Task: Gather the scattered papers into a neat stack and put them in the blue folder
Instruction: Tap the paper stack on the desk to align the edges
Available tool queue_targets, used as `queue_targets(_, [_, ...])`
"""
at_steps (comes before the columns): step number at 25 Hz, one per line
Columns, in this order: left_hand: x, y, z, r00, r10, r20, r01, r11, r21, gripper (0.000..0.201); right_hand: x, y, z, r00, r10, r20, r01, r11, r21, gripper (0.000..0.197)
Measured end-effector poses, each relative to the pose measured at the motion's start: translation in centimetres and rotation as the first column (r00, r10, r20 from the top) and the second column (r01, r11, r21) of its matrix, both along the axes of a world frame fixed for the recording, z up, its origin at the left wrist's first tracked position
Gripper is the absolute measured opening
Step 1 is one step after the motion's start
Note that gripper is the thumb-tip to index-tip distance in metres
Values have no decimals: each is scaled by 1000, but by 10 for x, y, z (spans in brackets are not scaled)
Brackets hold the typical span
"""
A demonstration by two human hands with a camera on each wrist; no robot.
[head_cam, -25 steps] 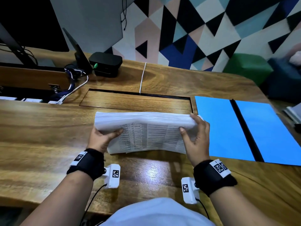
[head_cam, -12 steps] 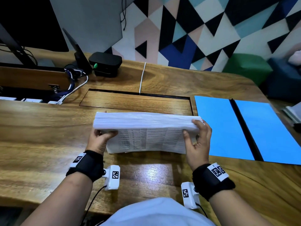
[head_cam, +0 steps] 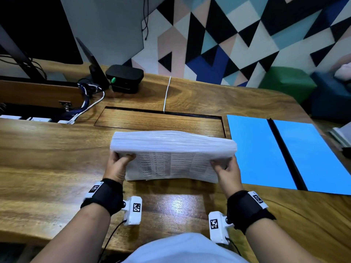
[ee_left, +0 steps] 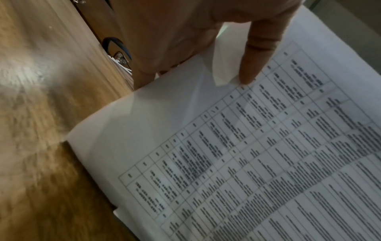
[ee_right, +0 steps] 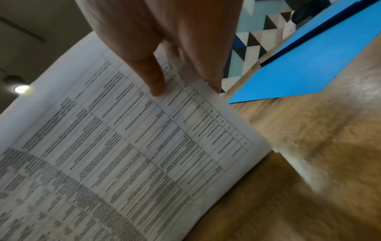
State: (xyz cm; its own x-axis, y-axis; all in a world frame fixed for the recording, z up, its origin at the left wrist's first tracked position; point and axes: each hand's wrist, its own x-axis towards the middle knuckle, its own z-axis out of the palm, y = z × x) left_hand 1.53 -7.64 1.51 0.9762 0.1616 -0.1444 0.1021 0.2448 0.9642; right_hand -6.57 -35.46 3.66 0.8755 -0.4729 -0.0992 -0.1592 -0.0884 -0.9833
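A thick stack of printed papers (head_cam: 171, 149) stands on its long edge on the wooden table (head_cam: 47, 158), leaning toward me, a printed table facing me. My left hand (head_cam: 118, 164) grips its left end, thumb on the front page (ee_left: 247, 146). My right hand (head_cam: 226, 168) grips the right end, thumb on the front sheet (ee_right: 123, 146) and fingers behind. The blue folder (head_cam: 256, 149) lies open and flat on the table just right of the stack, with a dark spine down its middle; the right wrist view shows the folder (ee_right: 309, 65) too.
A recessed wooden hatch (head_cam: 159, 120) lies just behind the stack. A black box (head_cam: 124, 77), cables (head_cam: 85, 103) and a monitor stand sit at the back left. A white cord (head_cam: 166, 93) runs to the hatch. Books lie at the far right edge (head_cam: 341, 135).
The stack has tipped further toward me and its top edges look more even. Both hands have slid a little lower on the stack's ends.
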Motion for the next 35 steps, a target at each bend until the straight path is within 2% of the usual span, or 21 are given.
queue_targets(2, [2,-2,5,1000,12,1,-12,1000,6,38,5,-2,9,1000,6,22,-7,1000,23,40])
queue_targets(4, [7,1,11,999,25,26,-25,1000,0,39,10,-6,16,994,-30,106,31,999,-7,34])
queue_targets(6, [9,4,16,999,25,47,-25,1000,4,37,10,-11,18,989,-32,145,34,999,-10,34])
queue_targets(9, [10,3,8,1000,1,-29,1,998,64,43,4,-4,12,999,-1,43,1,1000,6,40])
queue_targets(11, [10,-2,6,997,7,-75,0,996,87,46,6,2,11,999,-52,16,51,998,37,38])
queue_targets(14, [7,0,14,1000,-5,-21,6,999,49,55,10,1,16,984,-144,100,140,989,44,35])
queue_targets(17, [-1,0,13,999,-16,-34,18,997,74,47,8,-1,13,989,-114,89,114,993,8,43])
queue_targets(19, [-4,-2,9,997,-23,-70,28,997,76,46,8,2,10,994,-97,42,96,995,17,39])
queue_targets(23, [0,1,17,999,5,-35,-3,999,52,45,13,0,17,985,-136,105,133,990,40,33])
queue_targets(28, [3,3,19,998,-16,-64,21,997,76,44,12,4,17,996,-58,68,58,998,3,32])
queue_targets(30, [7,3,23,999,-7,-48,10,998,70,43,14,5,22,990,-72,117,68,997,34,30])
queue_targets(33, [8,5,28,1000,6,-5,-5,997,76,41,10,4,29,980,-79,181,83,996,-17,36])
queue_targets(35, [4,3,23,999,-16,-36,19,996,82,45,7,2,22,972,-39,230,64,993,-100,54])
